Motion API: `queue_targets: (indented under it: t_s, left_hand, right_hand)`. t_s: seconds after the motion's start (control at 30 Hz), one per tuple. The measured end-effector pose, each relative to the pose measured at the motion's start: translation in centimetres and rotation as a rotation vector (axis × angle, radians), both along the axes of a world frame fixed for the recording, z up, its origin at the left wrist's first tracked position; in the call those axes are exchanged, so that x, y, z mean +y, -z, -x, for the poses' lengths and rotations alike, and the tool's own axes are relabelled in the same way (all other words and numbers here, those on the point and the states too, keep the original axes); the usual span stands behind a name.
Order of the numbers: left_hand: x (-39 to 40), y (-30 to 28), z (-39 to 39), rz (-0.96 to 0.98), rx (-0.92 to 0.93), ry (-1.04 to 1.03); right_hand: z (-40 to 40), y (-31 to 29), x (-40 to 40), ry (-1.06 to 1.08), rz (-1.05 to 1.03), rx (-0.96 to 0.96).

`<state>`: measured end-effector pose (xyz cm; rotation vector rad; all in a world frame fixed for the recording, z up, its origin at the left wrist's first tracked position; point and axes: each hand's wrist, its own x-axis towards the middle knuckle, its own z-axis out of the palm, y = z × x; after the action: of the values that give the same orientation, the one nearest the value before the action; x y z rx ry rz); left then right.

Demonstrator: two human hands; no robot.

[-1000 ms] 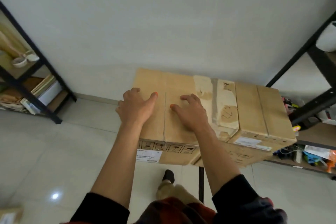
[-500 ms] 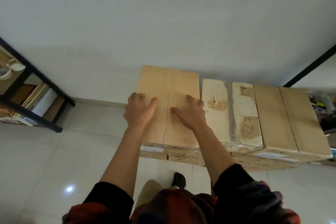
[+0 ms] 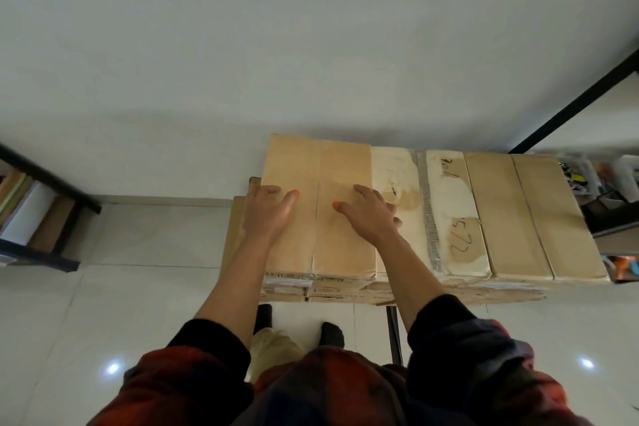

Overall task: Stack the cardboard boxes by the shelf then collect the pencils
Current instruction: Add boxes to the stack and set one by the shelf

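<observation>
A plain brown cardboard box (image 3: 321, 162) tops a stack against the white wall. My left hand (image 3: 268, 209) lies on its left part, fingers reaching over the left edge. My right hand (image 3: 370, 209) rests flat on its right part, fingers spread toward the neighbouring box. Beside it on the right sits a taped box with scribbled writing (image 3: 446, 211), then another plain box (image 3: 532, 214). More boxes (image 3: 332, 290) lie underneath, only their front edges showing. No pencils are visible.
A black metal shelf (image 3: 52, 183) with books stands at the left on the tiled floor (image 3: 138, 287). Another black shelf (image 3: 615, 204) with small coloured items stands right of the boxes. My feet are just in front of the stack.
The view has tilted down and closer, and the top box now sits squarer against the wall beside the taped box. Both hands stay on its top.
</observation>
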<state>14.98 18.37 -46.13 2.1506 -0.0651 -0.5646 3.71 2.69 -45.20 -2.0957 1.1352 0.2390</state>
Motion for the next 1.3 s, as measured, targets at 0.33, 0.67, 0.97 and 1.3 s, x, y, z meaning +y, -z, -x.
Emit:
queue_targets:
  t_s: [0.33, 0.67, 0.97, 1.3]
  left_hand:
    - [0.4, 3.8, -0.8, 0.023, 0.100, 0.059]
    - [0.2, 4.5, -1.0, 0.023, 0.070, 0.120]
    - [0.3, 5.4, -1.8, -0.073, 0.064, 0.247]
    - [1.9, 7.1, -0.6, -0.192, 0.113, 0.240]
  right_hand:
    - [0.2, 3.3, -0.1, -0.141, 0.053, 0.147]
    - [0.4, 4.5, 0.0, -0.204, 0.120, 0.215]
    - [0.2, 5.0, 0.0, -0.151, 0.168, 0.201]
    - [1.7, 5.5, -0.9, -0.217, 0.284, 0.170]
